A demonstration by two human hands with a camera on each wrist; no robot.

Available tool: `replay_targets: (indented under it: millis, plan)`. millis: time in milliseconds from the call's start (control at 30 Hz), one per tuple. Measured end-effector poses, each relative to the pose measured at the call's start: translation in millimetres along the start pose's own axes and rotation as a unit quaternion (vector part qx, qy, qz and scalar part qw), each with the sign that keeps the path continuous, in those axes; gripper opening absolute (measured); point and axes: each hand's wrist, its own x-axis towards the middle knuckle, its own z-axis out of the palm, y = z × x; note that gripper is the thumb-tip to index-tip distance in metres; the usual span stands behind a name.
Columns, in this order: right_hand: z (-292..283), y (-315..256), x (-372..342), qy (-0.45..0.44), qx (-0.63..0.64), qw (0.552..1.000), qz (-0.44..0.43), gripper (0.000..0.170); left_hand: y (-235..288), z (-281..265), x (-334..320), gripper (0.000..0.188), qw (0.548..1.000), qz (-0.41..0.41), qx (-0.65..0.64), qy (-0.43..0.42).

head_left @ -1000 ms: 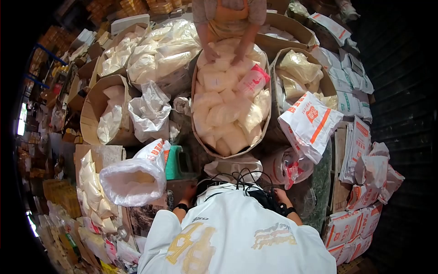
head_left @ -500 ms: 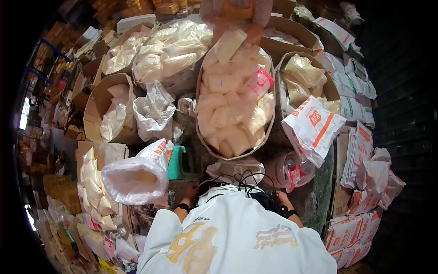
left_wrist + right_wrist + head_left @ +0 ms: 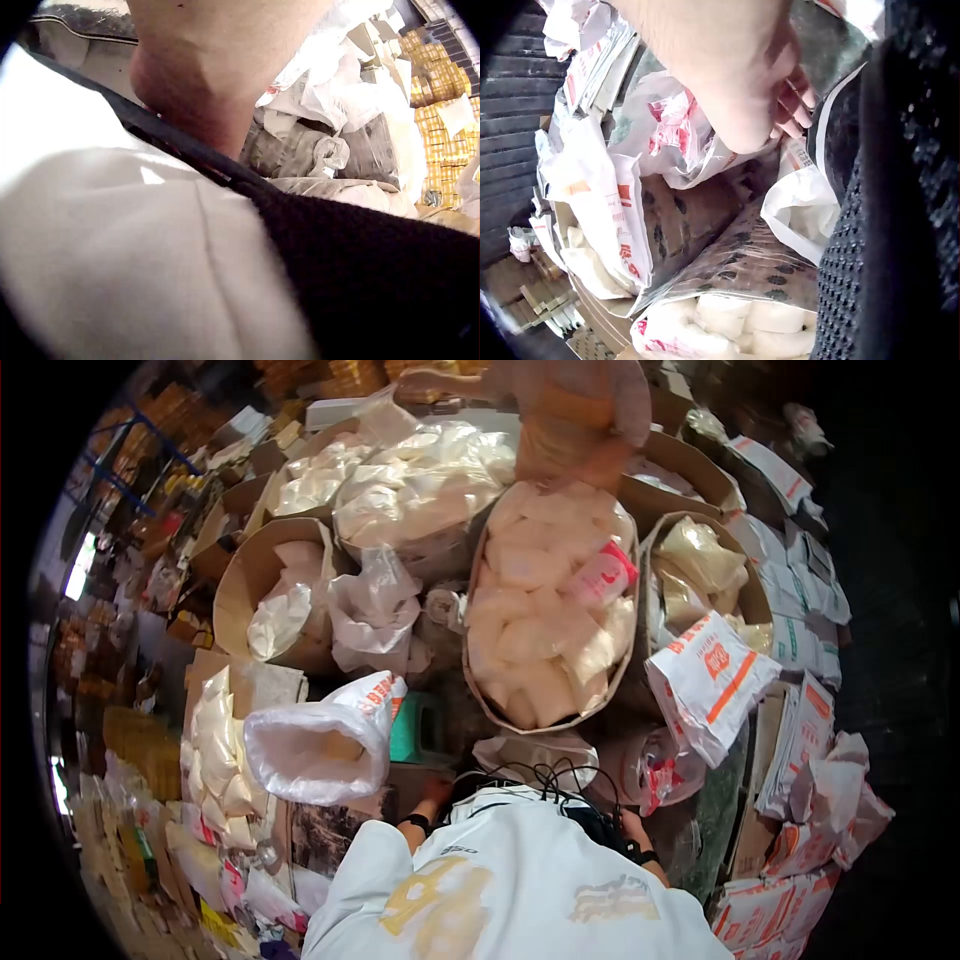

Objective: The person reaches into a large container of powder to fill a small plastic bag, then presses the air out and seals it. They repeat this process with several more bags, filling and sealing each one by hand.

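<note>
My left hand [image 3: 434,794] is low beside my waist; in the left wrist view a black strap [image 3: 161,129] and white shirt cover its fingers, so I cannot tell how they lie. My right hand [image 3: 754,97] hangs at my other side with fingers loosely bent and nothing in them. Close by it are a clear plastic bag with pink print [image 3: 671,127] and an open white sack [image 3: 804,214]. Across from me, a person in an orange apron [image 3: 568,425] stretches one arm left, holding a pale filled bag [image 3: 388,417] over the bag pile [image 3: 425,475].
A big oval carton [image 3: 553,727] full of pale bags stands before me, a pink-printed packet [image 3: 606,574] on top. Left are an open lined sack [image 3: 318,755] and a green stool [image 3: 415,725]. A white printed sack [image 3: 712,680] leans at right, near stacked sacks [image 3: 775,910].
The person opposite has lifted a pale bag from the oval carton and swung it left. My view has shifted, so the scene sits further right and lower. Both my hands stay by my waist.
</note>
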Motion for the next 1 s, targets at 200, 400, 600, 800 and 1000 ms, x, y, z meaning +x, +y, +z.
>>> replay_targets:
  millis: [200, 400, 600, 800, 1000]
  plan:
    - [-26.8, 20.4, 45.1, 0.035, -0.338, 0.914, -0.222, 0.021, 7.6, -1.1, -7.5, 0.040, 0.999, 0.002, -0.030, 0.015]
    - [4.8, -6.6, 11.6, 0.030, -0.033, 0.998, -0.042, 0.024, 46.2, -23.8, -36.0, 0.035, 0.995, -0.062, -0.080, 0.005]
    - [-41.6, 26.8, 92.5, -0.049, -0.090, 0.989, -0.109, 0.017, 46.2, -23.6, -39.0, 0.036, 0.995, -0.058, -0.074, 0.016]
    - [-29.0, 23.6, 86.2, -0.017, -0.016, 0.998, -0.055, 0.017, 40.8, -20.3, -35.7, 0.037, 0.997, -0.057, -0.054, 0.022]
    - [-19.1, 9.0, 58.7, -0.015, -0.025, 0.998, -0.061, 0.015, 46.2, -24.2, -40.8, 0.039, 0.997, -0.058, -0.055, 0.004]
